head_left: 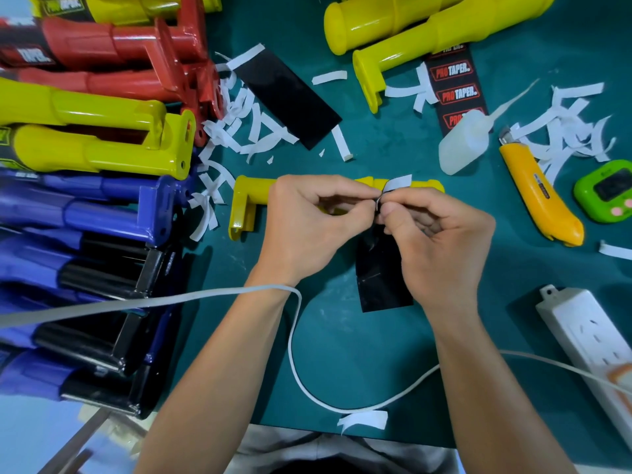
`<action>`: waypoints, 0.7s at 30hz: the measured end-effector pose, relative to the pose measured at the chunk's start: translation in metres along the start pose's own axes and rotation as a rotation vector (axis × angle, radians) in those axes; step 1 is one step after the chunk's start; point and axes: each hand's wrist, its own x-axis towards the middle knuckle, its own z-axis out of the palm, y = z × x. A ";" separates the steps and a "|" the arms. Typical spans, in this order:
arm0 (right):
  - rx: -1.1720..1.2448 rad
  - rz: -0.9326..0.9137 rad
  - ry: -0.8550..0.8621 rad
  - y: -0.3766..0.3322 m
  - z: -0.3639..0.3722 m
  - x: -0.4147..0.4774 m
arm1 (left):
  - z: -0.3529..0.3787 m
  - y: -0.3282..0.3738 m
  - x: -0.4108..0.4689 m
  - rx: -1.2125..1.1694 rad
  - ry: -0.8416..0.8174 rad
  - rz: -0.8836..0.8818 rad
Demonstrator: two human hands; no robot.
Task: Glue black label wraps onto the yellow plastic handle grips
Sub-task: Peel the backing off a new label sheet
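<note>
While the black label wrap (379, 268) trails toward the near edge of the green mat (359, 357), I see the left hand (307, 220) and right hand (441, 241) both pinching its far end, where a white backing strip (398, 182) sticks up, just in front of the yellow handle grip (253, 195), with the glue bottle (461, 145) farther right.

dark green mat (359, 357) covers the table. yellow utility knife (537, 186) lies diagonal at right, near a green timer (605, 191) at the right edge. white power strip (581, 336) in the lower right. white cable (205, 295) loops across the mat. white paper strips (239, 121) heaped upper centre, second heap (561, 138) by the knife's tip. red grips (85, 46) stacked top left, blue grips (95, 213) down the left edge.
</note>
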 end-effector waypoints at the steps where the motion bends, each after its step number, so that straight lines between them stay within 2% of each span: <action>1: 0.005 0.000 -0.007 0.000 0.000 0.000 | 0.000 0.000 -0.001 0.007 0.004 0.009; 10: 0.111 0.048 -0.113 -0.004 -0.007 0.005 | 0.001 -0.001 -0.005 0.128 0.032 0.100; 16: 0.095 0.034 -0.150 -0.001 -0.009 0.007 | 0.004 -0.007 -0.008 0.304 0.100 0.248; 21: 0.060 0.001 -0.101 -0.002 -0.006 0.004 | 0.003 -0.007 -0.007 0.249 0.097 0.208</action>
